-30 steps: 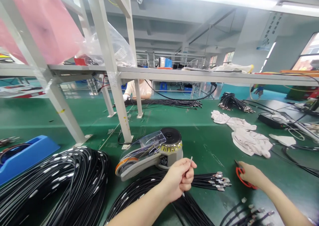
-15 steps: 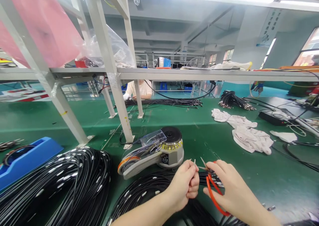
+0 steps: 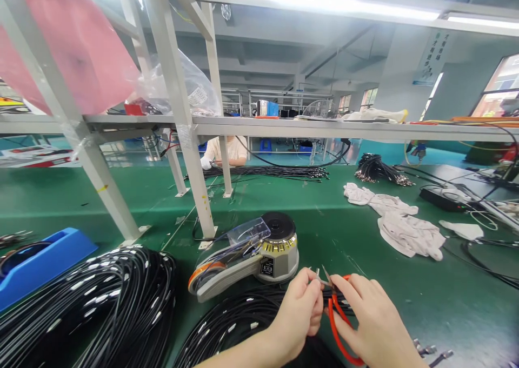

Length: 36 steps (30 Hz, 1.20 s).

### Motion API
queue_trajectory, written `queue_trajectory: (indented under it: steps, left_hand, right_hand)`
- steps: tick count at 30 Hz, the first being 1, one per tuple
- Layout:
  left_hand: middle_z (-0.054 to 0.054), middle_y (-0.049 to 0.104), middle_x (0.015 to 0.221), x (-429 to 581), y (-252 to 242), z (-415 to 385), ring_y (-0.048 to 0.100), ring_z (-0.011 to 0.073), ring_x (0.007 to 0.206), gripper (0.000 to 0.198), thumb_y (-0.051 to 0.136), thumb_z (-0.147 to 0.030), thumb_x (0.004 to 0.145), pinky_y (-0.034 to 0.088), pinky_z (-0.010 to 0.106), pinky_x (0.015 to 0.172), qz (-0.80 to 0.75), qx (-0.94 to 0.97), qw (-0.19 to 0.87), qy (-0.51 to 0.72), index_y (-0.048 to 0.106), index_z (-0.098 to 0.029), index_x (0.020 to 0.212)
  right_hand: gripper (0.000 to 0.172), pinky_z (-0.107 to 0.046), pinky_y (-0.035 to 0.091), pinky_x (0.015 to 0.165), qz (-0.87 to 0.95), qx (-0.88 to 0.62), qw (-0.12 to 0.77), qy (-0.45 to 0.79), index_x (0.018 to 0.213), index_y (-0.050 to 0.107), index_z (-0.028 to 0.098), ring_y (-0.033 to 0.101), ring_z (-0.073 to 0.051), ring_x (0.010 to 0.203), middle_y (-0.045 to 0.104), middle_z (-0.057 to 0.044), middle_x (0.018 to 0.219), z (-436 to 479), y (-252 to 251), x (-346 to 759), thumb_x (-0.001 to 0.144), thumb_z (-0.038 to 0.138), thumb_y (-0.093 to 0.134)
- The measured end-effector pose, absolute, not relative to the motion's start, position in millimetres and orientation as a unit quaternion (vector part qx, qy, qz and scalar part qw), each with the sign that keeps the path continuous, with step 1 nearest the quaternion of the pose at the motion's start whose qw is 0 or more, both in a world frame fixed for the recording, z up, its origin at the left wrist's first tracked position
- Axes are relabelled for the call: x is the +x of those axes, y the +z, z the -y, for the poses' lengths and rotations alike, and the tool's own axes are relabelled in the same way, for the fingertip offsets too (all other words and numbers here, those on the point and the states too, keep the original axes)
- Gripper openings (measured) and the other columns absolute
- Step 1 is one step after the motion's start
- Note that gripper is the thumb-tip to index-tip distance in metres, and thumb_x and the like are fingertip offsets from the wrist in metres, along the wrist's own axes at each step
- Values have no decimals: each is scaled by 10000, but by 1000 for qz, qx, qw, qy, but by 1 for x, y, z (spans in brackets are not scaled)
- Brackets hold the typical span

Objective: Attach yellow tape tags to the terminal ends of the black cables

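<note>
My left hand is closed in a pinch with a small silvery metal tip sticking up past the fingers. It looks like a cable end, though most of it is hidden in the hand. Red-handled scissors are gripped in my right hand, their blades parted and pointing left beside that tip. Whether the blades touch it I cannot tell. Below both hands lies a coil of black cables with white marks. A round grey tape dispenser stands just beyond my left hand.
To the left lie another thick coil of black cables and a blue holder. White cloths rest at the right, near a cable bundle. White shelf posts rise from the green bench. A person sits across it.
The scissors have moved left, closer to my left hand, and the right hand has come in with them. The view has tilted slightly upward.
</note>
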<state>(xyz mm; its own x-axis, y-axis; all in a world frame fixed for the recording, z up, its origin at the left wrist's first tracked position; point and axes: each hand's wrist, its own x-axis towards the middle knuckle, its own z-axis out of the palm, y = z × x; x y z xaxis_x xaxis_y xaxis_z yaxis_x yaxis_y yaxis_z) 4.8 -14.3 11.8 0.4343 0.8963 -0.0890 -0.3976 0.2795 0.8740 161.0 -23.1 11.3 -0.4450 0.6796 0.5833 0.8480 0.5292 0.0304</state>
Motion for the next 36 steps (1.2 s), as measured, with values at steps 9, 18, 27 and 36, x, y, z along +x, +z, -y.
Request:
queue_trajectory:
  steps: [9,18,27,36]
  left_hand:
    - [-129,247,413,3,11,12,73,39,332,297,454,-463,800,34,186,317,-314,441,723,430,290,-231,712]
    - [-130,227,433,1,7,10,64,30,343,339,518,-497,767,42,170,325,-246,415,770,418,315,-226,749]
    - [-131,214,447,6,5,12,93,24,348,382,506,-546,757,54,169,328,-279,442,731,440,314,-217,738]
    - [-122,276,433,4,11,10,145,20,321,370,498,-522,765,86,165,301,-303,453,706,452,313,-211,688]
  right_hand:
    - [305,-312,379,562,821,-465,275,-184,1007,587,170,512,-209,617,591,-82,766,23,9,155,711,233,543]
    - [337,-308,400,591,833,-463,279,-114,1036,580,165,524,-209,667,592,-87,814,22,15,156,705,180,515]
    - [282,-295,359,591,819,-458,325,-117,966,630,151,504,-190,635,581,-67,726,23,20,151,724,185,490]
    - [263,-304,333,613,808,-441,360,-150,956,649,130,499,-187,627,584,-69,702,20,19,146,769,204,480]
